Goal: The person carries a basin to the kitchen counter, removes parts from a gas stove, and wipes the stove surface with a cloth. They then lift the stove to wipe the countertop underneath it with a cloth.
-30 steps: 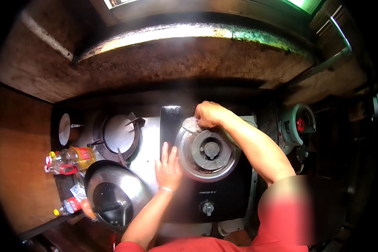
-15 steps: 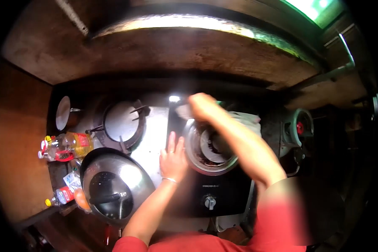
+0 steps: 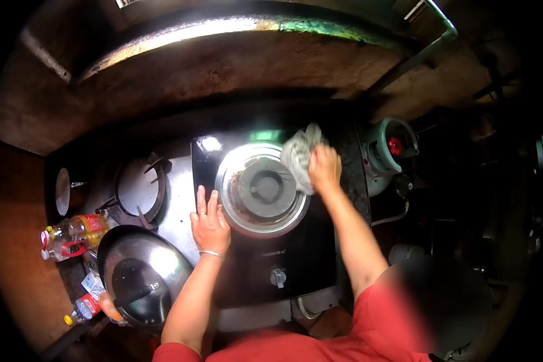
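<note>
A gas stove with a black glass top (image 3: 241, 271) lies in front of me, its single round burner (image 3: 250, 196) ringed by a shiny metal drip pan (image 3: 228, 202). Bunched in my right hand (image 3: 326, 169) is a pale, dark-marked cloth (image 3: 297, 158), pressed to the right rim of that pan. My left hand (image 3: 210, 228) rests at the stove's left edge, fingers stretched out and holding nothing. A control knob (image 3: 277, 278) sits at the stove's front.
To the left stand a wok with a lid (image 3: 142, 283), a second burner ring (image 3: 140, 187) and an oil bottle (image 3: 93, 230). A smaller bottle (image 3: 89, 306) lies near the front left. At the right is a gas cylinder (image 3: 383, 148) with a red valve.
My right hand has swept the cloth from the stove's back left round to the pan's right side. My left hand stays at the left edge. The whole view has shifted.
</note>
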Demonstrator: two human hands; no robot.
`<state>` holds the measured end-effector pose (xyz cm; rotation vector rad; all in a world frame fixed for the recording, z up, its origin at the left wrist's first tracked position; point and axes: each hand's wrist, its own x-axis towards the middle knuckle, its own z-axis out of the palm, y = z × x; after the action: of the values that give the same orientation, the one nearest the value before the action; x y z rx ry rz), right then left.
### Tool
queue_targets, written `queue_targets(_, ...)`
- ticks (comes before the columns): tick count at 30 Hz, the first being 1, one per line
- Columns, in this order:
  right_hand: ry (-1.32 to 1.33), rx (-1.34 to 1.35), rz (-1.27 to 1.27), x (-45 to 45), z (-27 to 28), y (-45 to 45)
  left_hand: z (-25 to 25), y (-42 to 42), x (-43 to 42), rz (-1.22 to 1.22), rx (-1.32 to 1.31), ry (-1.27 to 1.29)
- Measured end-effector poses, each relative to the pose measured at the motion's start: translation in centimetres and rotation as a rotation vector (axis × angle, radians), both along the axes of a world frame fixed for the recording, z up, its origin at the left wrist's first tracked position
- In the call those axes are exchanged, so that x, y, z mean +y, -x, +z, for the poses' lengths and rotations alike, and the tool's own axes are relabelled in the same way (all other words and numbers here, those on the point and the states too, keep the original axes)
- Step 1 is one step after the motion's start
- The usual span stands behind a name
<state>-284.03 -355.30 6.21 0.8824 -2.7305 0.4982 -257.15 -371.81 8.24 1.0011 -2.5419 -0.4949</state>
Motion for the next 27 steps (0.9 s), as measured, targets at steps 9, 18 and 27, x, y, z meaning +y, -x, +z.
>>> queue_targets(9,-0.077,-0.169,0.041,5.3,0.9,-8.2,-0.4,0.0,-0.2,-0.002,-0.003,-0.003)
queue_targets(18,0.003,0.088,0.212,-6.1,-0.7,4.5,-0.7,-0.2,-0.2,-0.009,-0.004,0.018)
queue_targets(27,0.036,-0.164,0.503,5.7,2.0,-6.1,-0.8,-0.1,-0.2,0.005,0.001,-0.014)
